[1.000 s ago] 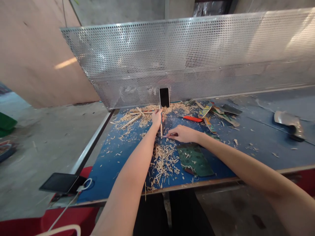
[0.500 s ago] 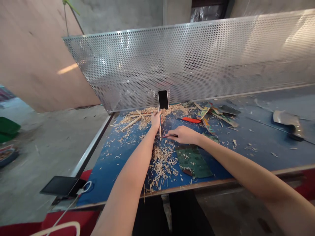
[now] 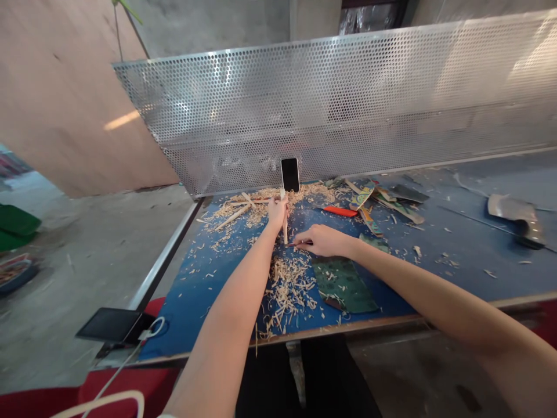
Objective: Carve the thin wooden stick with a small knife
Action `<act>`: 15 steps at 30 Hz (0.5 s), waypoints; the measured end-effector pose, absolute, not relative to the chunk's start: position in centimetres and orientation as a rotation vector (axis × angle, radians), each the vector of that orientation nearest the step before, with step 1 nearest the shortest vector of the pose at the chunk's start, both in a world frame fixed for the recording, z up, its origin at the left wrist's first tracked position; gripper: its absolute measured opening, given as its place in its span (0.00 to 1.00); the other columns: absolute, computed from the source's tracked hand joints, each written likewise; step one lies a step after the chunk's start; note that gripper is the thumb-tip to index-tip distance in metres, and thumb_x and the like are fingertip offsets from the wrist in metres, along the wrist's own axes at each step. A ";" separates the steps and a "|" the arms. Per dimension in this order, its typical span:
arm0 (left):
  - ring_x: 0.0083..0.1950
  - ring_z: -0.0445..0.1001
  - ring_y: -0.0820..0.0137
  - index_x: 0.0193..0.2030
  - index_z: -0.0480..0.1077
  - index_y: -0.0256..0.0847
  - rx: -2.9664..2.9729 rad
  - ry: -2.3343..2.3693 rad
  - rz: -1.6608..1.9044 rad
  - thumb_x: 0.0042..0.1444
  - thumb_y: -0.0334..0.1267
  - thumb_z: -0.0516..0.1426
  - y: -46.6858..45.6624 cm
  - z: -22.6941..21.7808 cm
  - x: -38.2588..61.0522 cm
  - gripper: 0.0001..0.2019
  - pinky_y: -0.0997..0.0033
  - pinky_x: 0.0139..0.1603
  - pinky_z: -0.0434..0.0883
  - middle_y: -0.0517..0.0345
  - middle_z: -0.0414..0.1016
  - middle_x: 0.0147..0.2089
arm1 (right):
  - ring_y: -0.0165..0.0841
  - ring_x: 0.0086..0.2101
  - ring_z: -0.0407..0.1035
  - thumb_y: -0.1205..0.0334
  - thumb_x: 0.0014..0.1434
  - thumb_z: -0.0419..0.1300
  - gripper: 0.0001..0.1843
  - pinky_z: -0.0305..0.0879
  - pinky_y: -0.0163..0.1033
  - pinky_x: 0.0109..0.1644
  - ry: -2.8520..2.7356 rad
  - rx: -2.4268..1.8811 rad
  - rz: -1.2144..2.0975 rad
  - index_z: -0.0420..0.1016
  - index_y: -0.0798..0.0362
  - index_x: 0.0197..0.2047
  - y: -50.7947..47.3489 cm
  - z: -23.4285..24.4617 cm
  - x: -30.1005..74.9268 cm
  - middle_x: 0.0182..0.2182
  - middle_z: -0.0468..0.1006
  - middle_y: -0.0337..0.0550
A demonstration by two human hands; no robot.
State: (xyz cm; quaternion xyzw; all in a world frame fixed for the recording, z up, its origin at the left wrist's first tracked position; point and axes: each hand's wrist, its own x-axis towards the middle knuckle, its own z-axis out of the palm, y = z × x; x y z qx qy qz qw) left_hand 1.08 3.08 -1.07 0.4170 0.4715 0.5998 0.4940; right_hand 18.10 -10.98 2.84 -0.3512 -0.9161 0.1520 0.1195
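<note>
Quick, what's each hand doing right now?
Left hand: closed, holding a pale wooden stick.
Right hand: closed, holding a slim tool, too small to tell which kind.

Bright glints are scattered across the perforated metal panel (image 3: 304,110); the plywood sheet (image 3: 73,87) is crossed by a light streak; outer edges are stretched and softened.

phone (image 3: 290,174) upright before perforated metal panel (image 3: 261,110), dark flat device (image 3: 107,325), white cable (image 3: 145,335)

far end of the wooden stick (image 3: 285,233) past the left hand (image 3: 277,212) now showing pale instead of greyish, thin blade (image 3: 290,244) in the right hand (image 3: 322,240) looking dark, no longer silvery
</note>
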 end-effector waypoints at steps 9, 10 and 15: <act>0.19 0.64 0.72 0.48 0.67 0.44 1.018 1.169 1.402 0.68 0.39 0.65 2.6 -0.6 0.8 0.10 0.70 0.24 0.62 0.65 0.68 0.25 | 0.37 0.31 0.74 0.56 0.73 0.60 0.15 0.58 0.41 0.37 -2.702 -1.068 0.581 0.89 0.45 0.50 -11.4 3.5 18.1 0.33 0.87 0.42; 0.19 0.64 0.72 0.48 0.67 0.44 1.012 1.171 1.407 0.68 0.38 0.65 2.6 -0.5 0.9 0.10 0.70 0.24 0.62 0.65 0.68 0.25 | 0.37 0.31 0.74 0.56 0.73 0.59 0.15 0.58 0.41 0.38 -2.706 -1.061 0.549 0.89 0.45 0.50 -11.4 3.5 18.2 0.33 0.87 0.42; 0.20 0.66 0.72 0.51 0.66 0.45 0.996 1.174 1.410 0.65 0.36 0.66 2.8 -0.3 1.0 0.14 0.71 0.26 0.66 0.66 0.71 0.27 | 0.39 0.34 0.77 0.55 0.75 0.58 0.17 0.61 0.42 0.41 -2.684 -0.993 0.381 0.89 0.44 0.54 -11.4 3.4 18.7 0.38 0.90 0.44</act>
